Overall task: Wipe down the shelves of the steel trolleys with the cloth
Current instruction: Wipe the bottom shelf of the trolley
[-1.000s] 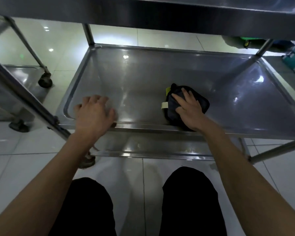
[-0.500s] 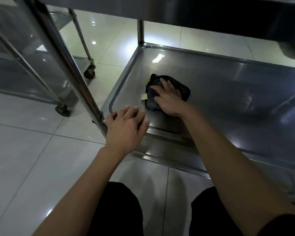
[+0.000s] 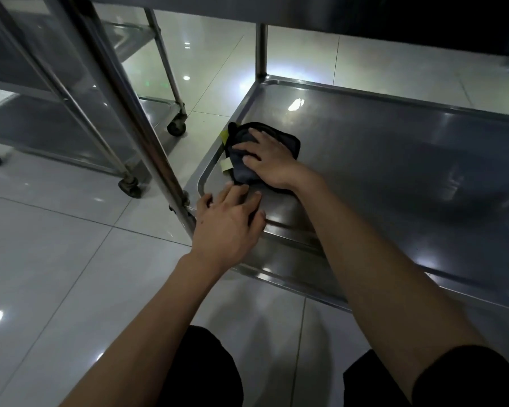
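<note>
The right hand (image 3: 272,161) lies flat with spread fingers on the dark folded cloth (image 3: 244,168), pressing it onto the low shelf (image 3: 394,160) near its left end. The left hand (image 3: 229,224) rests open on the near rim beside the post (image 3: 147,136). The cloth looks soft and light, best handled under a flat palm on slick steel. A second trolley (image 3: 56,92) stands to the left.

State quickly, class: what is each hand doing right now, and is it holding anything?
Left hand: open, fingers resting on the shelf rim, holding nothing.
Right hand: open, fingers flat, pressing the dark cloth onto the shelf.
</note>
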Motion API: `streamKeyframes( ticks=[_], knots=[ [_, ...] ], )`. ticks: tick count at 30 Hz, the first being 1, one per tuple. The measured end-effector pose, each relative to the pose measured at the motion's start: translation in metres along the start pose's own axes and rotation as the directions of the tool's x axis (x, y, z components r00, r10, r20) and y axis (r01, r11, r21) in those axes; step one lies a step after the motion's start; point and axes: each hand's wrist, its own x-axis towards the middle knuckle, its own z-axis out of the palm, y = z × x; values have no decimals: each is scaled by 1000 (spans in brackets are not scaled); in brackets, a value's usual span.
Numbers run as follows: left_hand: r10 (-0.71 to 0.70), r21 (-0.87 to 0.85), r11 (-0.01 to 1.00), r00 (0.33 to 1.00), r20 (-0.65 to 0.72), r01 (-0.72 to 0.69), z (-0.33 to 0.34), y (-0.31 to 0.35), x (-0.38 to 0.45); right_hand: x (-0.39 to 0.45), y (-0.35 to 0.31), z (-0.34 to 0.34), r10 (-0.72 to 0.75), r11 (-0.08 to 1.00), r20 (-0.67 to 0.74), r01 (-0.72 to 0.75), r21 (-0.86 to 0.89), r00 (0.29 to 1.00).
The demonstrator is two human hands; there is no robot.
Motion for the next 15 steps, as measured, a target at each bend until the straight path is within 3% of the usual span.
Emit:
streamKeyframes(
  ticks=[10, 15],
  knots=[
    [-49, -72, 996, 998, -29, 47, -3, 25, 9, -115, 98, -38, 224, 973, -143, -231, -32, 964],
    [175, -170, 971, 984, 14, -170, 0, 116, 25, -195, 144, -57, 329, 941, -233, -340, -8, 915]
  ],
)
